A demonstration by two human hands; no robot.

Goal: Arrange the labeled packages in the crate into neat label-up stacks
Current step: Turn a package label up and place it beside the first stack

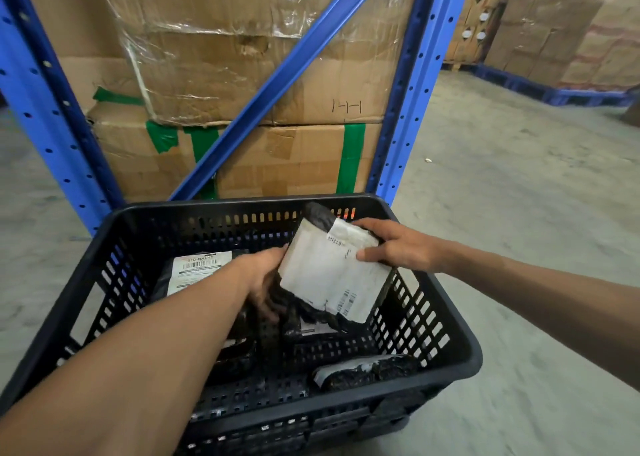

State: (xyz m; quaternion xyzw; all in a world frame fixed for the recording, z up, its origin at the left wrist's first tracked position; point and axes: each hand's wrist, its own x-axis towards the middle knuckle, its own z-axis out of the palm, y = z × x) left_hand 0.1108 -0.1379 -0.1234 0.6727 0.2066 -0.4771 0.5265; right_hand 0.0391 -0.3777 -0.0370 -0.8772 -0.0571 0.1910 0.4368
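Note:
A black slotted plastic crate (242, 206) stands on the floor below me. Above its right half both hands hold a black package with a large white label (329, 272) facing up, tilted. My left hand (265, 279) grips its left edge from below. My right hand (394, 246) rests on its far right corner. A second labeled package (199, 265) lies label-up at the crate's back left, partly hidden by my left forearm. Another black package (367, 370) lies at the front right with little of its label showing. More black packages (311, 327) lie under the held one.
A blue steel rack (412, 85) with a diagonal brace stands right behind the crate, holding taped cardboard boxes (242, 74). Grey concrete floor (519, 196) spreads to the right. More stacked cartons on blue pallets (561, 92) stand at the far right.

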